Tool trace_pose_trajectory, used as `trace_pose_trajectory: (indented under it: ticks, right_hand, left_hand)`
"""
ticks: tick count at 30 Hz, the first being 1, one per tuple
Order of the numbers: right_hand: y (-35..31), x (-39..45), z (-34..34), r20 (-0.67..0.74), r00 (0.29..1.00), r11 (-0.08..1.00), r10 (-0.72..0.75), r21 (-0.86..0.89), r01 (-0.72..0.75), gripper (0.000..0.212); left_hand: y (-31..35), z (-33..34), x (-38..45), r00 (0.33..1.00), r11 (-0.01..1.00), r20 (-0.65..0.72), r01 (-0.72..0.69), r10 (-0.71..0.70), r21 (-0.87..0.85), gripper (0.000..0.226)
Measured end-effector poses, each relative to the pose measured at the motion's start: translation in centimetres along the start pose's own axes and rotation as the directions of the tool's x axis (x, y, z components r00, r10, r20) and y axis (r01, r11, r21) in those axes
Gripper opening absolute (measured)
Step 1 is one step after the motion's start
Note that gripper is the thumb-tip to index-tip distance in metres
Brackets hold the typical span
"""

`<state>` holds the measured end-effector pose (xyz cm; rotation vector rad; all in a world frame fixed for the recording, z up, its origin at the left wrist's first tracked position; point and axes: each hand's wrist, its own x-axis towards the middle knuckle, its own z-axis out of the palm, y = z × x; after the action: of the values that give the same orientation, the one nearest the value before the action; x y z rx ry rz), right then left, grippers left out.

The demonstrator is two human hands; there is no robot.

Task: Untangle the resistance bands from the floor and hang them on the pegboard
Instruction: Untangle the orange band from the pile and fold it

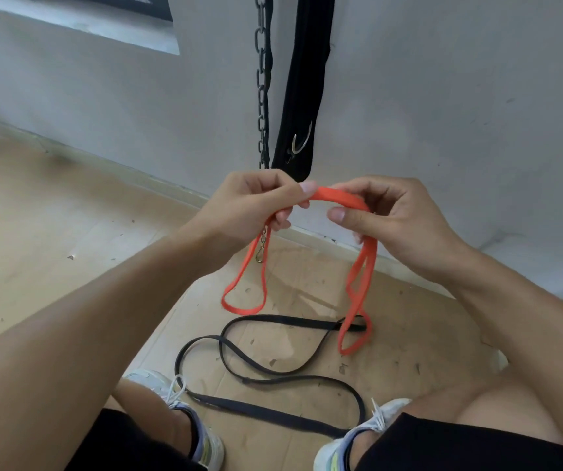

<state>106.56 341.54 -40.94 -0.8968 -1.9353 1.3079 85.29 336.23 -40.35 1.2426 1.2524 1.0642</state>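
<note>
Orange band [338, 198], black band [273, 382], tan cardboard [409, 351], grey wall [443, 96].

The chain [262, 79] and black strap [307, 79] run off the top edge.

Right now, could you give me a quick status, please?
Both hands, left and right, grip orange band. Its right loop crosses black band on floor. Nothing hung.

A single wide-angle view looks from the person's head, forward and steeply down. It sits close above both hands, the left hand [249, 207] and right hand [392, 215], with the floor [35, 232] below and the wall [443, 96] just ahead.
</note>
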Motion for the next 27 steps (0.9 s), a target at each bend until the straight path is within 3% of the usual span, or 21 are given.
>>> trace_pose_trajectory:
  ticks: [3, 6, 8, 10, 13, 18, 22, 27]
  right_hand:
    - [0.4, 0.2, -0.1, 0.018, 0.995, 0.992, 0.1, -0.076, -0.098, 0.022]
    - [2.2, 0.3, 0.1, 0.061, 0.965, 0.916, 0.256, -0.334, -0.222, 0.013]
    - [2.9, 0.2, 0.3, 0.038, 0.952, 0.878, 0.302, -0.399, -0.263, 0.015]
    - [3.1, 0.3, 0.2, -0.027, 0.955, 0.883, 0.295, -0.375, -0.284, 0.016]
    - [2.2, 0.3, 0.1, -0.101, 0.965, 0.944, 0.242, -0.206, -0.258, 0.019]
    - [0.2, -0.1, 0.1, -0.064, 0.983, 0.984, 0.172, 0.054, -0.168, 0.024]
    - [-0.7, -0.5, 0.1, -0.003, 0.993, 0.992, 0.12, 0.034, -0.12, 0.026]
    - [-0.1, -0.4, -0.2, 0.062, 0.987, 0.989, 0.149, -0.007, -0.149, 0.025]
  left_hand:
    - [0.0, -0.1, 0.0, 0.997, 0.996, -0.036, -0.074, 0.072, -0.041, 0.019]
    - [-0.3, -0.2, 0.1, 0.992, 0.991, -0.071, -0.113, 0.109, -0.066, 0.02]
    - [-0.5, -0.2, 0.2, 0.989, 0.992, -0.105, -0.112, 0.106, -0.053, 0.021]
    - [-0.5, -0.3, 0.4, 0.984, 0.994, -0.154, -0.097, 0.089, -0.046, 0.022]
    - [-0.4, -0.5, 0.5, 0.979, 0.997, -0.198, -0.055, 0.043, -0.055, 0.026]
    - [-0.7, -0.4, 0.3, 0.999, 0.996, -0.039, 0.0, 0.003, 0.084, 0.037]
    - [-0.9, 0.7, -0.2, 0.997, 0.986, 0.068, -0.04, 0.029, 0.164, 0.037]
    - [-0.8, 0.6, -0.1, 0.992, 0.985, 0.026, -0.128, 0.126, 0.118, 0.031]
